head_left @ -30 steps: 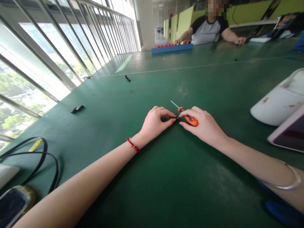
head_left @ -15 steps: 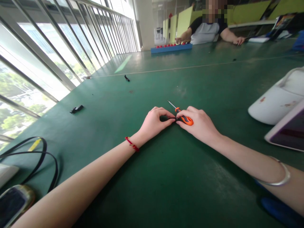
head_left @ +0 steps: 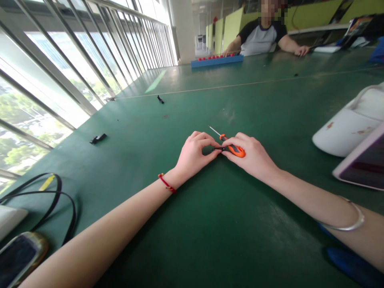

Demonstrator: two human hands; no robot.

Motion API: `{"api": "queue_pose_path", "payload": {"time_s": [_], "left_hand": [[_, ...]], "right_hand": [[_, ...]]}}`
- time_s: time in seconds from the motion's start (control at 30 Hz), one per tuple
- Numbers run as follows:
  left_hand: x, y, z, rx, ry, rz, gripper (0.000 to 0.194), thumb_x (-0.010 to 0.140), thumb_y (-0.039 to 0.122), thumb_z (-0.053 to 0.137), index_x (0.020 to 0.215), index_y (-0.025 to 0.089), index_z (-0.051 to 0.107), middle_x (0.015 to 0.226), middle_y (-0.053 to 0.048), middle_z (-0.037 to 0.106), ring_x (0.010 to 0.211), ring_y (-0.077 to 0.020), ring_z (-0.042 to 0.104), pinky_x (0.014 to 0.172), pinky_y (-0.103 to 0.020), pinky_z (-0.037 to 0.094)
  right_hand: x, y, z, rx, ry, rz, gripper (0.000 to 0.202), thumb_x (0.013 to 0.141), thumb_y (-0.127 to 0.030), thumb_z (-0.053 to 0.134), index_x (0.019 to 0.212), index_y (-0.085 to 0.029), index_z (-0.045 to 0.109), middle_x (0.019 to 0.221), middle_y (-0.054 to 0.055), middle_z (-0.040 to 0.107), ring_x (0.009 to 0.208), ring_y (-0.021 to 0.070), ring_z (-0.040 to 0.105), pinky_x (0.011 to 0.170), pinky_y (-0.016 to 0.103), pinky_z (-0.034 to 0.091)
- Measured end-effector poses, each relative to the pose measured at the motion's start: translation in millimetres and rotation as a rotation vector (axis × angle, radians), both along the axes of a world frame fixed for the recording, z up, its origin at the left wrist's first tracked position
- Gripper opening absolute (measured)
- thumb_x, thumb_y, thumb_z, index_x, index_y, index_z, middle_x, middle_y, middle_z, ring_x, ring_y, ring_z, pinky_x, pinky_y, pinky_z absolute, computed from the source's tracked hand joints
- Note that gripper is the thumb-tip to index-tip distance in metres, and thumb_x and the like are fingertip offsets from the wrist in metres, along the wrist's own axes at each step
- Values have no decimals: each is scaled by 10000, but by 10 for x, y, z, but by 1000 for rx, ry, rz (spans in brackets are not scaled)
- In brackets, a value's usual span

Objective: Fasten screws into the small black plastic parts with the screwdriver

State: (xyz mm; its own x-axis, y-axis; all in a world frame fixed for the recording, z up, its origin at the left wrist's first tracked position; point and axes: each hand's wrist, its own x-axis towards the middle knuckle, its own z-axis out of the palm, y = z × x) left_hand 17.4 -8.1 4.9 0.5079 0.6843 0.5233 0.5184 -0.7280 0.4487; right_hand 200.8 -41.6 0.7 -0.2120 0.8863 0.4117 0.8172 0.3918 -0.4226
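Note:
Both hands meet fingertip to fingertip just above the green table [head_left: 192,224]. A small black part [head_left: 218,149] is pinched between thumb and forefinger of my left hand [head_left: 198,154]. Its right end reaches the fingertips of my right hand [head_left: 250,154], which also holds an orange and black screwdriver [head_left: 237,151] in the palm. The screwdriver's thin metal shaft points up and left, away from me. The fingers hide much of the black part.
Two small black pieces [head_left: 98,139] [head_left: 160,99] lie left and farther back. Cables [head_left: 57,194] and a phone-like device [head_left: 21,256] are at left. A white object [head_left: 345,124] and tablet-like screen [head_left: 363,160] stand right. Across sits a person [head_left: 259,38] by a blue rack [head_left: 217,61].
The screwdriver's tip has shifted slightly left and up. More of the black part shows between my hands. The person's hand across the table has moved lower behind the blue rack.

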Motion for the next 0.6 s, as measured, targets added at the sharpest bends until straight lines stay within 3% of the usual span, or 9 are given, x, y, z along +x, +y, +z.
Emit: {"api": "queue_pose_path", "payload": {"time_s": [0.33, 0.6], "left_hand": [[-4, -26, 14, 37, 82, 22, 72, 762, 253, 630, 797, 205, 671, 916, -22, 667, 913, -193, 531, 853, -349, 428], [4, -62, 13, 12, 148, -12, 55, 733, 243, 621, 735, 204, 659, 1007, -5, 664, 949, -192, 551, 867, -343, 431]], "right_hand": [[21, -42, 13, -9, 5, 21, 149, 800, -297, 567, 909, -231, 645, 824, 21, 549, 739, 157, 534, 741, 306, 396], [43, -64, 63, -22, 187, -3, 149, 784, -245, 541, 895, -203, 631, 842, 30, 567, 720, 137, 547, 697, 273, 411]]}}
